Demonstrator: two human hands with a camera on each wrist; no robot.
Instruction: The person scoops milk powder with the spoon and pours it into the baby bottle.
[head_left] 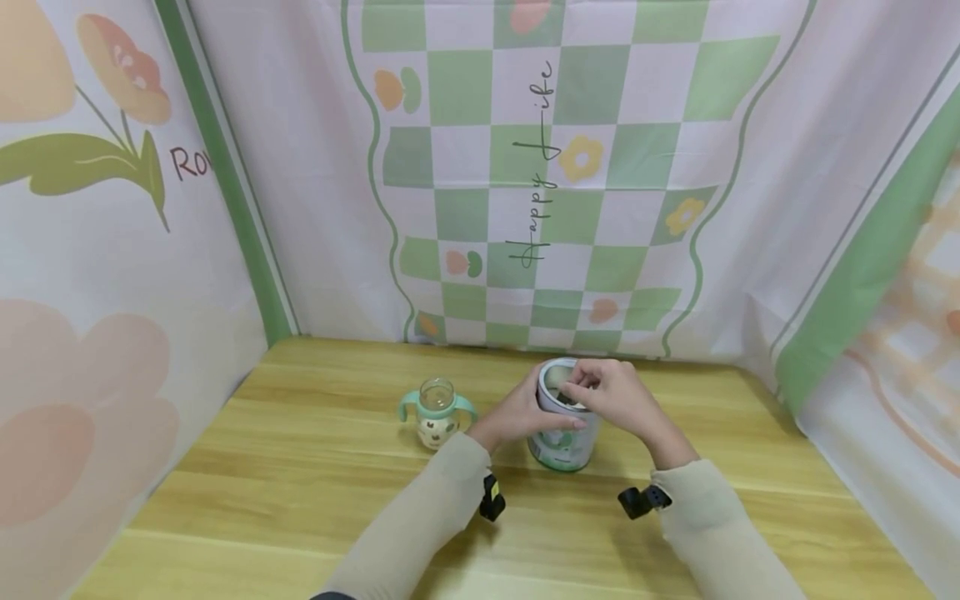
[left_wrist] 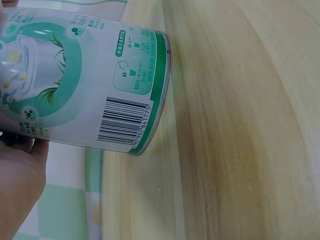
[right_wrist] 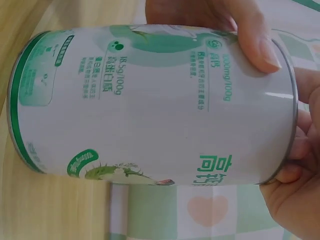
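Tin: open, upright on table, centre. Left hand wraps side, steadying. Right hand over mouth, fingers curled, pinching something inside, unclear what. Bottle just left. Advice: hold tin firm, lift straight

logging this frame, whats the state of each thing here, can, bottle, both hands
can: upright on the table, lid off, top open
baby bottle: upright left of the can, no cap on, apart from both hands
left hand: grip round the can's side
right hand: over the can's open top, fingers curled at the rim; what they pinch cannot be told
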